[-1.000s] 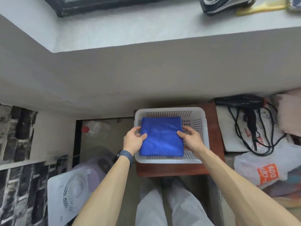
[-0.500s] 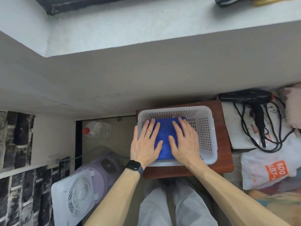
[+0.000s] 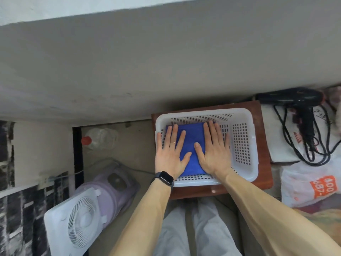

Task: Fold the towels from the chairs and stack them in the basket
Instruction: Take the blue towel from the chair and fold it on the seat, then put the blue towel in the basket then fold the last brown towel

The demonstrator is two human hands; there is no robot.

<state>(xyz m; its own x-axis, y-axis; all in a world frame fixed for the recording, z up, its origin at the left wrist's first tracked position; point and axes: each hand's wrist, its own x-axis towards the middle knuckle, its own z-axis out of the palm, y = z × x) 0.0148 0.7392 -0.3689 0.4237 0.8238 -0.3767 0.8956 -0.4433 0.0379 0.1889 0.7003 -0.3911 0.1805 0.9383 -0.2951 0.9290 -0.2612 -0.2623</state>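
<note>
A folded blue towel [image 3: 191,139] lies flat in the left part of a white perforated plastic basket [image 3: 241,145]. The basket stands on a small brown wooden stool [image 3: 262,163]. My left hand [image 3: 170,154], with a ring and a dark watch on the wrist, lies flat with spread fingers on the towel's left side. My right hand [image 3: 214,150] lies flat on its right side. Both palms press down; neither hand grips anything. No chairs or other towels are in view.
A grey wall rises right behind the stool. Right of it lie a black hair dryer [image 3: 295,100] with a tangled cord and a white plastic bag [image 3: 310,183]. On the floor at left are a white fan [image 3: 77,224], a purple appliance [image 3: 114,183] and a plastic bottle [image 3: 99,137].
A second ago both hands held the towel by its sides above the basket. They have set it down and now lie flat on top, spread further apart than half a second ago.
</note>
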